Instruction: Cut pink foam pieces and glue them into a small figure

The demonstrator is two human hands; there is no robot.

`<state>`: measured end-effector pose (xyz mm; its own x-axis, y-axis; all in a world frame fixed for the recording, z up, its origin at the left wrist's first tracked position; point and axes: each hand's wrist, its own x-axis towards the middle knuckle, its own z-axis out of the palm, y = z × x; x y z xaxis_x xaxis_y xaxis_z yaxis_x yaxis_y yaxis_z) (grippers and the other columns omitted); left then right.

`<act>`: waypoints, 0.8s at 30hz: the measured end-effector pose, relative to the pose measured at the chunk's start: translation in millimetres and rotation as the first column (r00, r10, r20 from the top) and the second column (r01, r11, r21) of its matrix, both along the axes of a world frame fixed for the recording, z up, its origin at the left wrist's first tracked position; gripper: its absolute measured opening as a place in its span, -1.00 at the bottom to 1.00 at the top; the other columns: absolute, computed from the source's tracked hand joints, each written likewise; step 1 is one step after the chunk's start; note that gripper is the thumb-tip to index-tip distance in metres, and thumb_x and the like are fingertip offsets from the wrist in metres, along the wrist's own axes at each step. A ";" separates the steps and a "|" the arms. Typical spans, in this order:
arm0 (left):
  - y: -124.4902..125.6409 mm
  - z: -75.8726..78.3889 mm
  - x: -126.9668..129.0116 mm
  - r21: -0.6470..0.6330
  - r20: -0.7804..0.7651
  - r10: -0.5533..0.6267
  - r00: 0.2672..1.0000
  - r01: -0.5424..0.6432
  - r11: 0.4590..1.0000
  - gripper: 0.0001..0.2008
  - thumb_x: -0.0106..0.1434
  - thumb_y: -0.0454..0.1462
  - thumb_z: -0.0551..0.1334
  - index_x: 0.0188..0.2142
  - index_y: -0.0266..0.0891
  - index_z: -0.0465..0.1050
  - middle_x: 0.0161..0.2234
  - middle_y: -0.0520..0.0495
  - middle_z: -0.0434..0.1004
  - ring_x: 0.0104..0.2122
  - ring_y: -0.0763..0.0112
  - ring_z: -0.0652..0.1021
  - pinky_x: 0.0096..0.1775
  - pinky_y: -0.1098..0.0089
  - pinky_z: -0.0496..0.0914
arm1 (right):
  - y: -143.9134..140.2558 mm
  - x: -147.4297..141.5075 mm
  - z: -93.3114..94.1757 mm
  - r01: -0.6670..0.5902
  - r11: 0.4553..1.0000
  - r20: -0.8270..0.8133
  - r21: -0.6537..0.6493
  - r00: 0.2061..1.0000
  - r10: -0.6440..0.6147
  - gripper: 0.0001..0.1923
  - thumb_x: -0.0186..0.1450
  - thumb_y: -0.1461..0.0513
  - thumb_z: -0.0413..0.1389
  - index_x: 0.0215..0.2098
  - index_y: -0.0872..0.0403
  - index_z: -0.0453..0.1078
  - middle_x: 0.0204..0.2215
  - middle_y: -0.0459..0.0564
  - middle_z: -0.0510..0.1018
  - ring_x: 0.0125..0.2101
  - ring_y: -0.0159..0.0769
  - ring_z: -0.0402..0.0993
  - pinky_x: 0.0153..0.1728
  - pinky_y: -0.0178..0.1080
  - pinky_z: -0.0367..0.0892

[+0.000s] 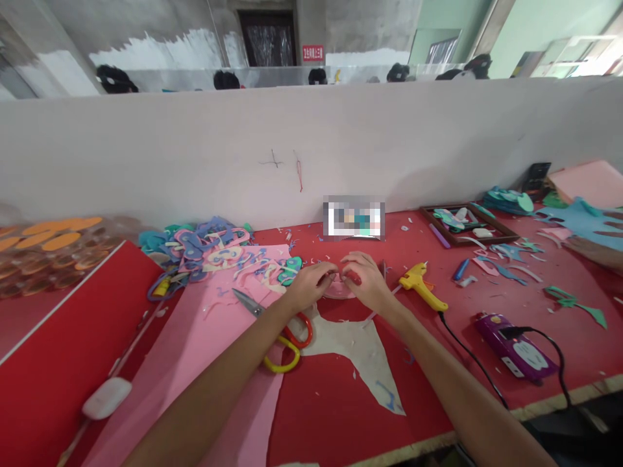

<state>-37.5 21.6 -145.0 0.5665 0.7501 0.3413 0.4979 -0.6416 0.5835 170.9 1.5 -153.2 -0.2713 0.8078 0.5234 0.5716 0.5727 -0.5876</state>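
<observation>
We see a small pink foam piece (pixel 339 290) lying on the red table (pixel 341 415), in the middle of the bench, just in front of the white divider wall (pixel 195 149). Both hands meet over it. The left hand (pixel 310 283) has its fingers curled down narrow onto the piece's left edge, and the right hand (pixel 366 277) pinches at it from the other side, fingertips almost touching the left ones; most of the piece is hidden under them, so we cannot tell its full shape.

Just below the hands lies a cream offcut (pixel 363 353), and beside the left wrist a pair of scissors (pixel 280 334) with one orange and one yellow handle rests on a large pink sheet (pixel 195 350). To the right of the right hand sits a yellow glue gun (pixel 421 285) with a black cord. Farther right we find a purple box (pixel 514 346), and farther left a heap of blue and pink cutouts (pixel 209 250).
</observation>
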 end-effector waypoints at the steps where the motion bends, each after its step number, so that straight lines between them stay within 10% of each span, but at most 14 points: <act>1: 0.7 -0.5 -0.3 -0.005 0.014 0.010 1.000 -0.010 1.000 -0.79 0.42 -0.28 0.08 -0.09 -0.23 0.48 -0.15 -0.03 0.57 -0.19 0.49 0.54 -0.12 0.47 0.34 | -0.1 0.2 0.4 -0.005 1.000 -0.010 -0.011 1.000 0.005 -0.89 0.33 0.26 0.12 -0.36 0.09 0.44 -0.02 0.02 0.49 0.12 -0.12 0.28 0.19 -0.02 0.18; 24: 7.0 -5.9 -1.8 0.002 0.038 0.101 0.994 -0.101 0.995 -0.76 0.43 -0.28 0.04 -0.06 -0.25 0.45 -0.11 -0.07 0.55 -0.14 0.43 0.53 -0.09 0.42 0.35 | -2.3 2.9 0.4 -0.040 0.994 0.093 -0.101 0.994 0.050 -0.81 0.32 0.17 0.19 -0.42 0.06 0.53 0.02 0.02 0.48 0.23 -0.02 0.18 0.28 0.16 -0.01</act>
